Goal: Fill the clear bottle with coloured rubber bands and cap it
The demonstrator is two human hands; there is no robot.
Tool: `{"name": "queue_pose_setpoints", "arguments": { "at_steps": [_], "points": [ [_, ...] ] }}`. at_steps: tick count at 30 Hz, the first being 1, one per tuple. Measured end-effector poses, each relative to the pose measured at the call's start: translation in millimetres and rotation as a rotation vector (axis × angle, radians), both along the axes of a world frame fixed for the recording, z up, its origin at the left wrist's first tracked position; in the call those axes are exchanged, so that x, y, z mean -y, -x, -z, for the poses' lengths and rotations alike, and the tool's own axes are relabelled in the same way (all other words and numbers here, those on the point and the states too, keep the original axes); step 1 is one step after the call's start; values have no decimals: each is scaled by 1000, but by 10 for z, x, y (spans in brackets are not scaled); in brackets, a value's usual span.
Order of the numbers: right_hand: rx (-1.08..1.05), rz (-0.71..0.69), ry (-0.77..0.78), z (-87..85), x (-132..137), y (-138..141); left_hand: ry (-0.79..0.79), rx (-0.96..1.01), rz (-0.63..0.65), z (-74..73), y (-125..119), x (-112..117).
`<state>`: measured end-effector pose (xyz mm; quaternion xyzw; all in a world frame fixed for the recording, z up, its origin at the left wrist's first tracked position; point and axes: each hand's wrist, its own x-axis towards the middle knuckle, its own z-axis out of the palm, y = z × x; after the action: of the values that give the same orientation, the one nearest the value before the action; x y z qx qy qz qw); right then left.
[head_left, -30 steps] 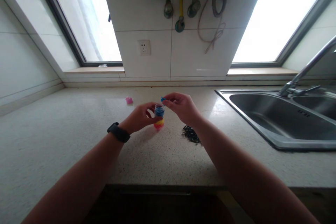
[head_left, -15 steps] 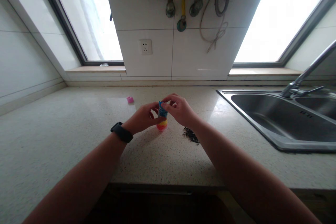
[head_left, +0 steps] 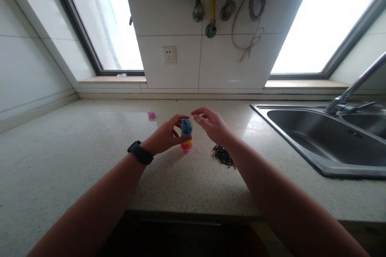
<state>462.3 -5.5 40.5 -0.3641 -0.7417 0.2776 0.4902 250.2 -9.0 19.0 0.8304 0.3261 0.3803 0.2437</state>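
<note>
A small clear jar [head_left: 186, 133] stands on the speckled countertop [head_left: 75, 156], filled with layers of blue, yellow and pink bits. My left hand [head_left: 165, 135], a black band on its wrist, wraps its fingers round the jar's left side. Just right of the jar's mouth my right hand [head_left: 211, 125] hovers with its fingers apart and nothing in them. A heap of small black pieces [head_left: 223, 155] lies on the counter below my right wrist.
A small pink cap [head_left: 151, 115] lies on the counter behind and left of the jar. A steel sink [head_left: 328, 140] with a tap [head_left: 352, 90] fills the right side. The tiled wall behind carries a socket [head_left: 169, 54] and hoses [head_left: 229, 4].
A second ago my right hand pinched a small blue piece above the jar. It came down to the jar's mouth, and now it has drawn back to the right, empty and spread.
</note>
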Motion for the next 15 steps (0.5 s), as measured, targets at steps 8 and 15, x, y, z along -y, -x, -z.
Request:
{"name": "queue_pose_setpoints", "arguments": {
  "at_steps": [8, 15],
  "points": [
    [132, -129, 80, 151, -78, -93, -64, 71, 3, -11, 80, 17],
    [187, -363, 127, 182, -11, -78, -238, -98, 19, -135, 148, 50]
  ]
}}
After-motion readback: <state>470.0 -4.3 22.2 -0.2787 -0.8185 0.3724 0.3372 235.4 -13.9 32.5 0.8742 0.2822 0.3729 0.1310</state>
